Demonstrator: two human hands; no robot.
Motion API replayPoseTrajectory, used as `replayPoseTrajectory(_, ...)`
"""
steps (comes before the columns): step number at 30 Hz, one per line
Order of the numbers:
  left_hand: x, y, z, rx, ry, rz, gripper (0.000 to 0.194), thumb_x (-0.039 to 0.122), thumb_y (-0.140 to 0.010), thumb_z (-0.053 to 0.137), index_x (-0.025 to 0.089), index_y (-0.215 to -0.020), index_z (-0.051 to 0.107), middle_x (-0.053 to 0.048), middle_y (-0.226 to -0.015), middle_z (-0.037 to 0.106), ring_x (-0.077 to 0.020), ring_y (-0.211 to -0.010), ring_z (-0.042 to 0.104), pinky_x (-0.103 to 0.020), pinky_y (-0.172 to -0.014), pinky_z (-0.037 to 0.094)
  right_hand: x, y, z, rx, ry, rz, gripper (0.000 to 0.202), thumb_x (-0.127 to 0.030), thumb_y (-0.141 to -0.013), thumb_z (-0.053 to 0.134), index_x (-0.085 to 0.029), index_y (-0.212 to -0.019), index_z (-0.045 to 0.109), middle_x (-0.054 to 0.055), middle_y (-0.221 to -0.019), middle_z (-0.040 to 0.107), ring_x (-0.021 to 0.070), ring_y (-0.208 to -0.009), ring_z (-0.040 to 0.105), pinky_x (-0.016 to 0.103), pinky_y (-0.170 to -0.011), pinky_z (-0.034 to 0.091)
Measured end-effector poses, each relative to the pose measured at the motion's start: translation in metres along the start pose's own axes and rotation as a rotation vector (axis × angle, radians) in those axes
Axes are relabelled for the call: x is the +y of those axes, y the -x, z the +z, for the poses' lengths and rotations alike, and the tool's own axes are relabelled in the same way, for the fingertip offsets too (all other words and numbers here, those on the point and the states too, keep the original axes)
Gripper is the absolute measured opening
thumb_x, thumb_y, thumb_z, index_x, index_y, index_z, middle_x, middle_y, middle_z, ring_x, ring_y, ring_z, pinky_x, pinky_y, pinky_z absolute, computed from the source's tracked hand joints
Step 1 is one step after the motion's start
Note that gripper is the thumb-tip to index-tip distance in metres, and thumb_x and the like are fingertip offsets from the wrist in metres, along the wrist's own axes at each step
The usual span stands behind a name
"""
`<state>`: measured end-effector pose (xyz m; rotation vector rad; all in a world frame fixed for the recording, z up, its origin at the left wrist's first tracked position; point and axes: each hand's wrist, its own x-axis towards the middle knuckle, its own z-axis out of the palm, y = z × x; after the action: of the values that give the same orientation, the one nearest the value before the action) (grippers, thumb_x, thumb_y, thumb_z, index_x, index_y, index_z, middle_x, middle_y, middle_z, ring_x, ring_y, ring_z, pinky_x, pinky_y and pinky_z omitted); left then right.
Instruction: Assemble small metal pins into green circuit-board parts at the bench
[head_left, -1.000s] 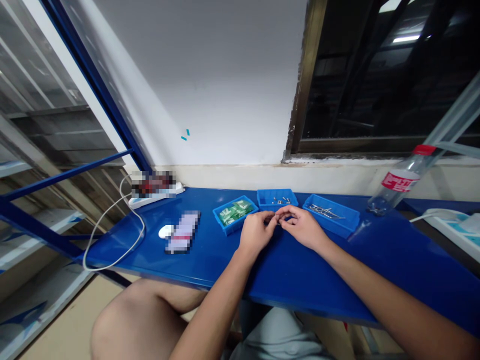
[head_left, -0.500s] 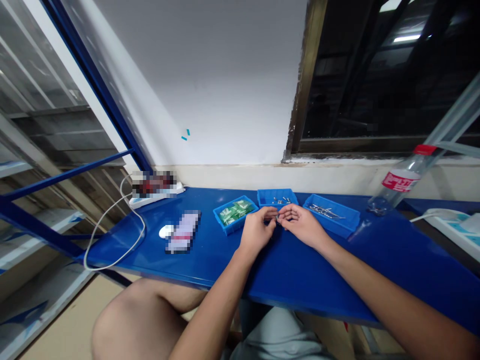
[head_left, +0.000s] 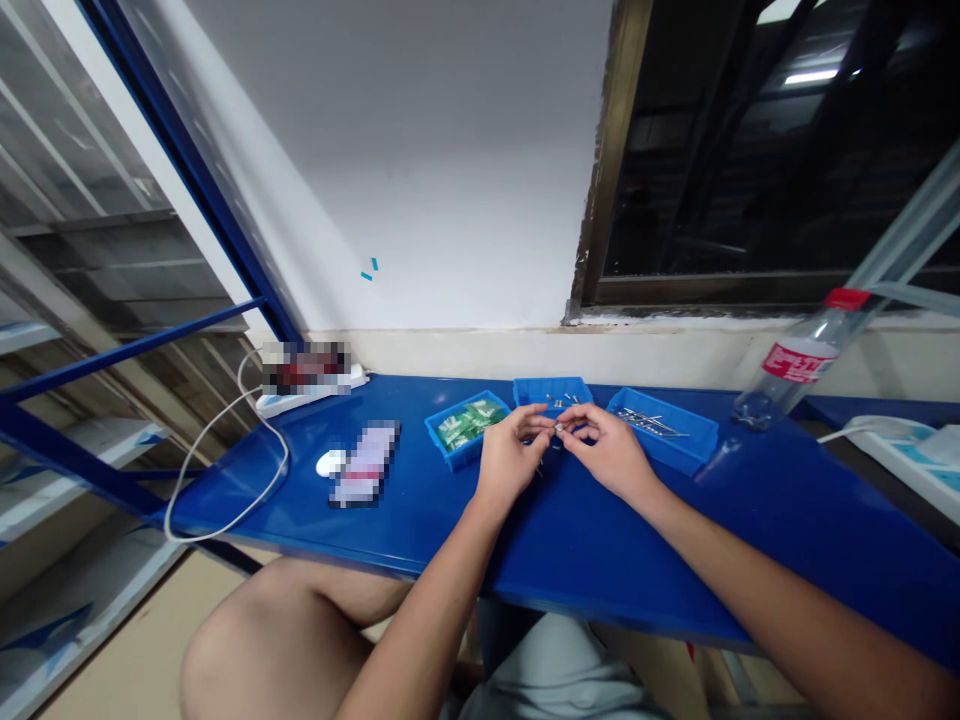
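Person seated at blue bench, both hands raised just above it. Left hand and right hand meet fingertip to fingertip, pinched together on a small metal part; part too small to identify. Just beyond the fingers: middle bin w/ loose metal pieces. Left of the fingers: bin of green parts. Right of the fingers: bin w/ thin metal rods. Nothing lies between fingers and bins. Farther right, well apart: clear plastic bottle, red cap, leaning. Far left of the fingers: white round object, white cable, power strip near the wall.
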<state>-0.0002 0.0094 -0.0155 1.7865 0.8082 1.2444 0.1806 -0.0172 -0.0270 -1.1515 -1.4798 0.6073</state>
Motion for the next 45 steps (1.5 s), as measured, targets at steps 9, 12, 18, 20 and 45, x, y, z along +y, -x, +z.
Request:
replayPoseTrajectory(9,0.009,0.002,0.0,-0.017,-0.129,0.041,0.032,0.013,-0.095,0.065,0.019,-0.127,0.068,-0.008,-0.111,0.082,-0.0197,-0.099,0.08,-0.034,-0.094,0.064,-0.005,-0.002,-0.004,-0.022,0.244,-0.176,0.016,-0.027,-0.093,0.063,-0.026,-0.106,0.073,0.007,-0.101,0.073,0.0225,-0.084,0.069,0.037,-0.072,0.059)
replayPoseTrajectory(12,0.01,0.004,0.001,-0.099,-0.349,0.132,0.029,0.017,-0.095,0.065,0.021,-0.123,0.072,-0.008,-0.12,0.08,-0.0229,-0.109,0.077,-0.038,-0.103,0.06,-0.007,-0.007,-0.008,0.027,0.403,-0.287,0.019,-0.024,-0.096,0.059,-0.026,-0.11,0.072,0.008,-0.103,0.072,0.0251,-0.09,0.068,0.041,-0.082,0.058)
replayPoseTrajectory(18,-0.002,0.007,0.003,-0.338,-0.627,0.281,0.025,0.028,-0.094,0.07,0.018,-0.115,0.078,-0.014,-0.135,0.073,-0.0309,-0.129,0.067,-0.046,-0.116,0.051,0.003,-0.02,-0.019,0.081,0.704,-0.397,0.031,-0.02,-0.101,0.051,-0.024,-0.123,0.072,0.013,-0.113,0.074,0.0343,-0.113,0.061,0.051,-0.102,0.05)
replayPoseTrajectory(20,-0.007,0.006,0.003,-0.371,-0.647,0.275,0.022,0.024,-0.094,0.069,0.018,-0.113,0.078,-0.013,-0.129,0.076,-0.0301,-0.123,0.07,-0.045,-0.112,0.053,0.008,-0.022,-0.022,0.066,0.789,-0.388,0.035,-0.021,-0.102,0.05,-0.023,-0.13,0.071,0.014,-0.115,0.074,0.0362,-0.113,0.059,0.053,-0.102,0.049)
replayPoseTrajectory(45,0.006,0.0,0.0,0.057,-0.093,0.052,0.015,0.013,-0.096,0.066,0.018,-0.107,0.074,-0.008,-0.106,0.081,-0.0206,-0.097,0.08,-0.034,-0.093,0.064,0.003,-0.004,0.001,-0.056,0.152,-0.143,0.015,-0.03,-0.094,0.067,-0.023,-0.106,0.072,0.007,-0.105,0.075,0.02,-0.081,0.071,0.035,-0.073,0.061)
